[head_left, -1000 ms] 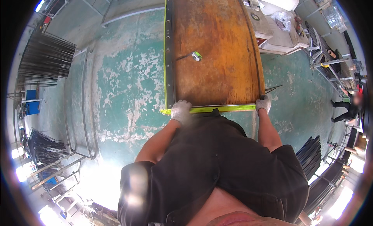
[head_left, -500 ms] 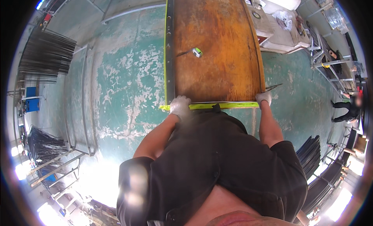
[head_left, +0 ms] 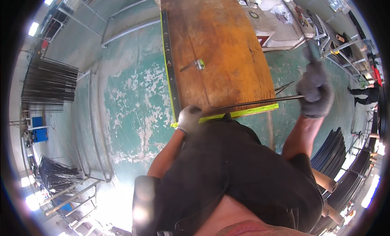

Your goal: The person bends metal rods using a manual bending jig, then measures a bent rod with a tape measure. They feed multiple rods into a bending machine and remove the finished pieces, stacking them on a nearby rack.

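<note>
My right hand, in a grey glove, is lifted off to the right of the wooden tabletop, closed on a thin dark frame. The frame's near side runs from this hand left across the table's near end. Another side rises from the hand toward the far right, blurred, and a third thin line crosses the tabletop. At the near left corner rests my left hand in a pale glove, fingers curled beside the frame's corner; what they hold is hidden. A tape measure lies on the wood.
Yellow-green strips edge the table's near and left sides, with a dark perforated bar along the left. Racks of dark rods stand at left; bundled dark strips lie at right. Another person stands far right.
My right hand has left the near right corner, moving up and right with the frame. The frame now sits askew over the tabletop. My left hand remains by the near left corner.
</note>
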{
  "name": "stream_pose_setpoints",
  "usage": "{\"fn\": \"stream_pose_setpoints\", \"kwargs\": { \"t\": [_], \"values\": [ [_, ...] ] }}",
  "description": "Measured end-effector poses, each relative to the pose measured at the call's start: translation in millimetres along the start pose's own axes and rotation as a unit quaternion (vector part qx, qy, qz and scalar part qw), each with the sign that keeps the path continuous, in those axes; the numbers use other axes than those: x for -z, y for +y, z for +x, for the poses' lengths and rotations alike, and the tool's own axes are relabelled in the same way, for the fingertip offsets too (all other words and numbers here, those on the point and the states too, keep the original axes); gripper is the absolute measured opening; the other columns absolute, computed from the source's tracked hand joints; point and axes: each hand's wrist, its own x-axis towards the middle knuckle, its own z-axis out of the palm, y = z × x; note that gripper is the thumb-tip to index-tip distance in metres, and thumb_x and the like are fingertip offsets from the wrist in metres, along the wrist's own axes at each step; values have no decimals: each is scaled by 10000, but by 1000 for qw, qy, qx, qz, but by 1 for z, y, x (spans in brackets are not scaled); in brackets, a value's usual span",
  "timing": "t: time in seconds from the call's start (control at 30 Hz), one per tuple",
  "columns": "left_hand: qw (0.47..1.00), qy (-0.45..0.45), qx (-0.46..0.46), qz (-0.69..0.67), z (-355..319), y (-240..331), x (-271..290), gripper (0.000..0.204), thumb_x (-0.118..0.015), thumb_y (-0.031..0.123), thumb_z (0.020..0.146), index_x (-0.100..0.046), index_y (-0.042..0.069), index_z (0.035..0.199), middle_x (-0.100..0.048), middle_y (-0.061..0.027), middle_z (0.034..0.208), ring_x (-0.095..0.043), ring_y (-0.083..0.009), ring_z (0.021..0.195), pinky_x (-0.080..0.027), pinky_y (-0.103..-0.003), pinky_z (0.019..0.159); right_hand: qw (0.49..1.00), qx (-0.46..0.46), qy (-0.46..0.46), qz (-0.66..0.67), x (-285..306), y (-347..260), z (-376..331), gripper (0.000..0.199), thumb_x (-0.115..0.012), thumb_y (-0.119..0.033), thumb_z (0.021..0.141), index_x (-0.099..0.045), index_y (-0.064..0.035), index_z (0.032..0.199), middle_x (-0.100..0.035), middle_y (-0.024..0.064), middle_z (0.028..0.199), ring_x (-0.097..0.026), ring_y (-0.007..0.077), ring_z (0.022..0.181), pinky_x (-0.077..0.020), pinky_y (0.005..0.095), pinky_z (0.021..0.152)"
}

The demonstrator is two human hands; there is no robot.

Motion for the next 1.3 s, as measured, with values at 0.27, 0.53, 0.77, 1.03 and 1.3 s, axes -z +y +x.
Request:
{"fn": "stream_pose_setpoints", "kwargs": {
  "t": [0.27,0.53,0.77,1.03,1.3],
  "values": [
    [971,-22,23,-236,10,50,37,193,-717,129,990,-732,-10,1123,-756,-68,1009,-708,-153,944,-572,-315,876,956,97,-101,-257,-91,0,16,641,-565,-207,1085,-346,178,1549,-474,-39,683,-385,33,452,-305,210,387],
    [961,-13,-146,-236,34,100,83,327,-641,227,1070,-638,-10,1294,-725,-136,1085,-711,-253,978,-588,-400,909,811,-65,-211,-541,-72,238,-12,565,-748,-326,961,-581,-21,1406,-720,247,1046,-711,427,983,-557,469,847],
    [936,-49,146,-316,50,38,46,370,-676,140,978,-593,-71,1271,-715,-144,916,-680,-214,626,-572,-359,566,724,-202,-360,-552,47,293,-29,460,-715,-297,981,-636,-107,1392,-743,193,1111,-721,398,1018,-549,463,885],
    [968,45,198,-149,109,-55,11,190,-653,93,904,-669,-4,1067,-686,-131,812,-675,-221,635,-572,-390,591,638,-183,-191,-723,102,305,-38,382,-746,-286,938,-745,-110,1278,-731,172,1240,-687,371,1177,-533,463,1039],
    [976,93,128,149,117,-68,26,283,-666,223,907,-678,32,1115,-738,-286,1081,-705,-481,1071,-557,-519,931,477,-218,103,-845,228,221,-64,494,-825,-298,854,-726,-186,1325,-609,127,1467,-552,389,1365,-481,488,1135]
  ]
}}
